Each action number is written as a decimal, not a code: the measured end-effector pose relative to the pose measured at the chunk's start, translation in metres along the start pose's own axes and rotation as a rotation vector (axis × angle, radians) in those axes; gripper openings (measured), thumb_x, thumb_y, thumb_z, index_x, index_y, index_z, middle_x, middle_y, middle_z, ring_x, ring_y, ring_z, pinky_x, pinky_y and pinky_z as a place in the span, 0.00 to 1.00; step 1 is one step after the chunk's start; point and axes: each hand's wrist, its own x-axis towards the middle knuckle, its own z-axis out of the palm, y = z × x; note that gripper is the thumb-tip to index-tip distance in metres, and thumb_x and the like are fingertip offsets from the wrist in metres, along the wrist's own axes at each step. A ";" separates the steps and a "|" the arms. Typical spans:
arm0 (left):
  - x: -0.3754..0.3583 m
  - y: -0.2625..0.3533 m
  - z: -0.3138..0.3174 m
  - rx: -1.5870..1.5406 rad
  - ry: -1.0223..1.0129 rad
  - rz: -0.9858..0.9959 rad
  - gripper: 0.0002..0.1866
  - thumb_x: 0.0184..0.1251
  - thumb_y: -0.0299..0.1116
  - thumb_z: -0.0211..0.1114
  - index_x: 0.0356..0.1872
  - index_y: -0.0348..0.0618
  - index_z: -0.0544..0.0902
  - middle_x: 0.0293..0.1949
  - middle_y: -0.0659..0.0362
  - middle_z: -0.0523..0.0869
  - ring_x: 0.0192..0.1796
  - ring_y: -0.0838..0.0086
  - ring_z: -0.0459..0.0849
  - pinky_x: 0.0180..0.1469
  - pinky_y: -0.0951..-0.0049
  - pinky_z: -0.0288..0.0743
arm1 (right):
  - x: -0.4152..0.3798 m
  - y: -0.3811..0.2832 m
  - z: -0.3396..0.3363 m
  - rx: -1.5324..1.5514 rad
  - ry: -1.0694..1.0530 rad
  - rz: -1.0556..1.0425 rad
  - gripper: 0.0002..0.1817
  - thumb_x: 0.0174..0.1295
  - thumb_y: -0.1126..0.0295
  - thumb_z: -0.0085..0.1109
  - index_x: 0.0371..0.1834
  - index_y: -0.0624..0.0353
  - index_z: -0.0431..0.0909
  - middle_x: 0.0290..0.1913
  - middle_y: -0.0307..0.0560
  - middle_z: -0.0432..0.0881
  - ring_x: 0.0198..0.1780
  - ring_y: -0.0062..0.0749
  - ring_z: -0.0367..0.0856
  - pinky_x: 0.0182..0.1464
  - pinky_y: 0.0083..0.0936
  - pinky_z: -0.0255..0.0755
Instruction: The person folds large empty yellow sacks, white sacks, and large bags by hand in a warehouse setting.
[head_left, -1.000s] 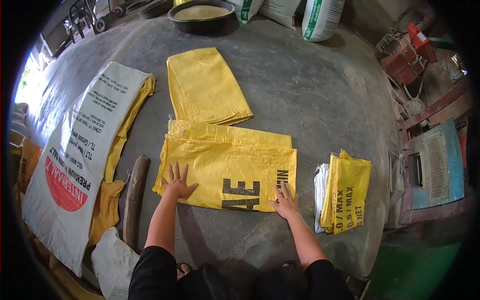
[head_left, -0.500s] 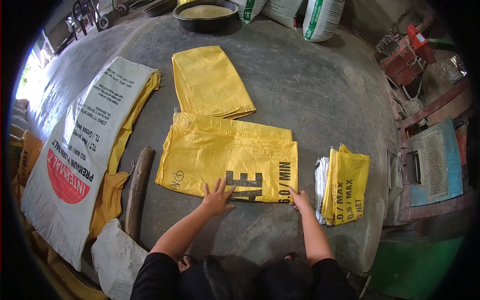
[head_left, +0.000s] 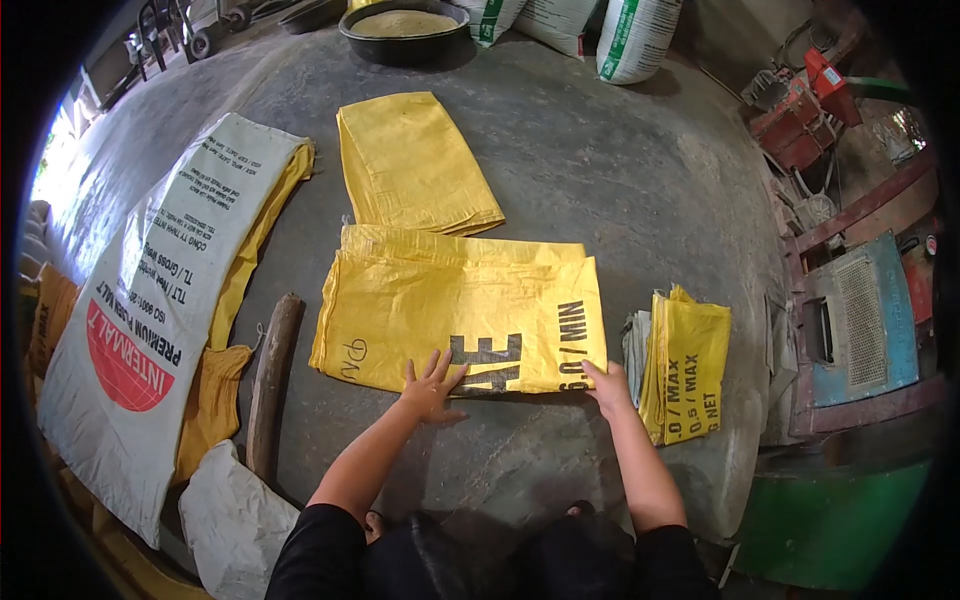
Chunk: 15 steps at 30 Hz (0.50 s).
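A folded yellow woven sack (head_left: 400,310) with black print lies on the floor in front of me. My left hand (head_left: 431,389) rests on its near edge, fingers spread over the big letters. With thumb and fingers closed, my right hand (head_left: 609,387) pinches the near right corner, next to the "6.0 / MIN" print. Just beyond this sack, touching or slightly under its far edge, lies another folded yellow sack (head_left: 410,165). To the right is a small stack of folded yellow sacks (head_left: 688,370) with some white ones at its left side.
A white and yellow malt sack pile (head_left: 190,270) lies at left, beside a wooden stick (head_left: 275,385) and a whitish sheet (head_left: 235,520). A black basin of grain (head_left: 402,48) and full white sacks (head_left: 640,40) stand at the back. Machinery (head_left: 860,330) borders the right.
My right hand has drawn the sack's near right corner slightly outward and up, and the right edge looks a little straighter. My left hand stays on the near edge. The view has shifted slightly.
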 end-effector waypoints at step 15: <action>0.015 0.009 0.012 -1.115 0.239 -0.016 0.44 0.60 0.54 0.61 0.69 0.39 0.54 0.54 0.44 0.78 0.57 0.57 0.77 0.64 0.62 0.62 | -0.040 -0.075 0.001 -0.312 0.064 -0.446 0.12 0.54 0.78 0.51 0.40 0.71 0.77 0.35 0.50 0.83 0.37 0.29 0.81 0.41 0.25 0.72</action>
